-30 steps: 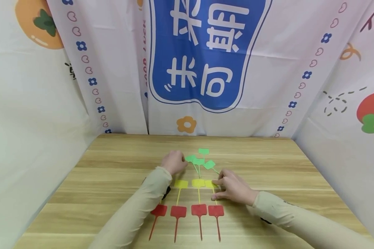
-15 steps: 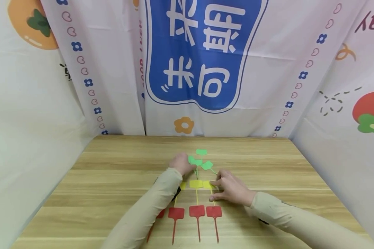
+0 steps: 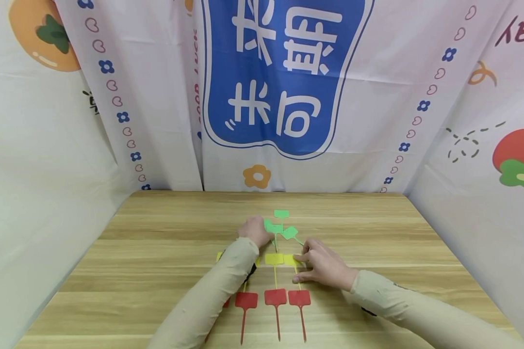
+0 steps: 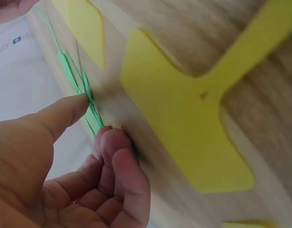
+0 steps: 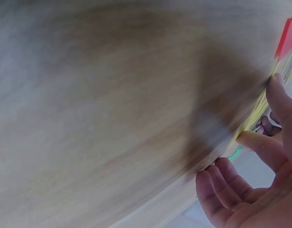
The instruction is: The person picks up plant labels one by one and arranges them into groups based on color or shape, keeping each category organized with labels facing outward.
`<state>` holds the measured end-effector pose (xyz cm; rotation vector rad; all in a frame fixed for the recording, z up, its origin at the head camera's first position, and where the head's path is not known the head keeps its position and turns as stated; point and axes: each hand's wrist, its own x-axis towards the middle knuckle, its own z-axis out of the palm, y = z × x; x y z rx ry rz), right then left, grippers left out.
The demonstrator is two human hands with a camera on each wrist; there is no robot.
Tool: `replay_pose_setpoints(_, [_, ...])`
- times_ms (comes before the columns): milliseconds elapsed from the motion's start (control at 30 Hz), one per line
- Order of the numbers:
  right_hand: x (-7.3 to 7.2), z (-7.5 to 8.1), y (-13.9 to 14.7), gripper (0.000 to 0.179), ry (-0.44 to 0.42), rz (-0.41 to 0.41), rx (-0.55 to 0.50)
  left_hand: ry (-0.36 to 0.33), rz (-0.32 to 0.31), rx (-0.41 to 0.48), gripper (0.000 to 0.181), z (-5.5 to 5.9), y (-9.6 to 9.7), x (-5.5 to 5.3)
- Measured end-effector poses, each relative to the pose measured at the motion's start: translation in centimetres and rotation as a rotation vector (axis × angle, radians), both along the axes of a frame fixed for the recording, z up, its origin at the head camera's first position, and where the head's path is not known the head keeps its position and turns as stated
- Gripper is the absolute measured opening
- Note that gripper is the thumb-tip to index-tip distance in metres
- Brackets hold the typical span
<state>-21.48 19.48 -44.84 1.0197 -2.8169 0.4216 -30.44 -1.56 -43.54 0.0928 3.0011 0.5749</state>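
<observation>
T-shaped plant labels lie in rows: green at the back, yellow in the middle, red in front. My left hand (image 3: pixel 255 231) pinches the left green plant label (image 3: pixel 268 225) between thumb and fingertips, close over the table. That label overlaps the middle green label (image 3: pixel 277 229); another green label (image 3: pixel 290 233) slants to the right. With my right hand (image 3: pixel 329 265) I touch the right yellow label (image 3: pixel 290 260), index fingertip on its head and thumb at its stem. Beside it lies a second yellow label (image 3: pixel 274 259). My left forearm hides part of the left-hand labels.
Several red labels (image 3: pixel 246 300) point toward me, their heads meeting the yellow stems. One green label (image 3: pixel 281 214) lies farthest back. The wooden table (image 3: pixel 375 218) ends at a printed white cloth (image 3: pixel 174 160), with cloth walls on both sides.
My left hand has moved right and slightly toward me, bringing the left green label closer over the middle one. My left forearm now covers more labels. My right hand stays on the yellow label.
</observation>
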Motion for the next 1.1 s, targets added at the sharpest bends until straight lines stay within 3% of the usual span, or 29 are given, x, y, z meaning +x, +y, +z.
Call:
replay_pose_setpoints(467, [0.0,-0.3,0.1,0.067,0.024,0.011,-0.008,-0.052,-0.004,-0.029,0.027,0.6,-0.5,0.0])
replay_pose_setpoints(733, [0.0,-0.3,0.1,0.067,0.029,0.012,-0.005,-0.033,0.002,-0.077,0.020,0.9,-0.3,0.2])
replay_pose_setpoints(1100, [0.0,-0.2,0.0,0.065,0.013,0.010,0.013,-0.112,0.016,-0.084,0.015,1.7,-0.1,0.2])
